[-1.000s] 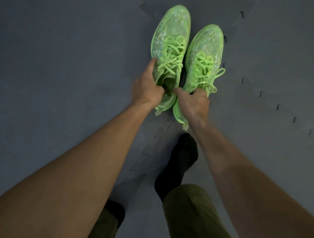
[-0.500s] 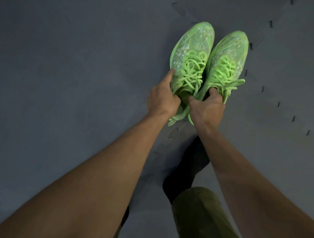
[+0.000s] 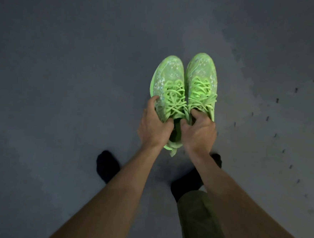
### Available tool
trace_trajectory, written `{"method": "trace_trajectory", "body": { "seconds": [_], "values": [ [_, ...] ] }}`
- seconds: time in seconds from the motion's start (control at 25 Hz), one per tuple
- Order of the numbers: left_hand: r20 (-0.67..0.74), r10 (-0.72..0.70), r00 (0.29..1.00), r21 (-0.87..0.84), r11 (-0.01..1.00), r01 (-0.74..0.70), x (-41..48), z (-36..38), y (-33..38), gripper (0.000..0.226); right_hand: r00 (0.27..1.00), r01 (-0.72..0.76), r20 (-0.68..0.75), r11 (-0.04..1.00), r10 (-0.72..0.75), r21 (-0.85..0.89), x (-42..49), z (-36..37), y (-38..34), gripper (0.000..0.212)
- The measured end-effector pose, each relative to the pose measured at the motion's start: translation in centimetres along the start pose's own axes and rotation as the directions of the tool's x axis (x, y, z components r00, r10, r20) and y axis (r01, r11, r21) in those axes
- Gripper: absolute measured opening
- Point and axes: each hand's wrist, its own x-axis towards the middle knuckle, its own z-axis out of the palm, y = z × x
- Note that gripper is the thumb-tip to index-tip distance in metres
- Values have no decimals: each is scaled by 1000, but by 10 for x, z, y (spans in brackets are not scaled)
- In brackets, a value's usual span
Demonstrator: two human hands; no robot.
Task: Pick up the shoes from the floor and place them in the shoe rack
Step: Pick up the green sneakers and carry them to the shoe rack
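Left hand (image 3: 154, 127) is closed on the collar of the left neon-green laced knit shoe (image 3: 168, 88); right hand (image 3: 200, 132) likewise grips the right neon-green shoe (image 3: 201, 81). Both shoes run lengthwise away from the hands, toes forward, side by side and touching, above the grey floor (image 3: 62, 75); no rack in view

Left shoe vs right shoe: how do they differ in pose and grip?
The left shoe sits slightly lower in view than the right shoe. The left hand has its grip on the left shoe's outer side and collar; the right hand grips the right shoe's collar. Both are neon green, laced, toes pointing away.
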Motion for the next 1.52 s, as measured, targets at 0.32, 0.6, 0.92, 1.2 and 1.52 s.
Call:
{"method": "trace_trajectory", "body": {
  "seconds": [0.32,0.6,0.92,1.2,1.52],
  "values": [
    [-384,-351,854,-534,839,105,-40,-190,-88,74,766,614,328,780,-553,-118,-101,53,-196,23],
    [-428,-639,639,-836,548,-13,-114,-329,-183,76,417,889,524,453,-742,-67,-249,100,-334,5],
    [-374,-843,388,-926,315,-209,-231,-460,-336,76,2,995,663,68,-749,74,-481,162,-440,11],
    [-343,-910,232,-927,287,-242,-302,-580,-466,76,-181,980,699,-64,-692,190,-665,237,-509,11],
    [-229,-964,133,-950,192,-247,-315,-727,-597,72,-275,957,751,-93,-601,275,-811,358,-606,8]
  ]
}}
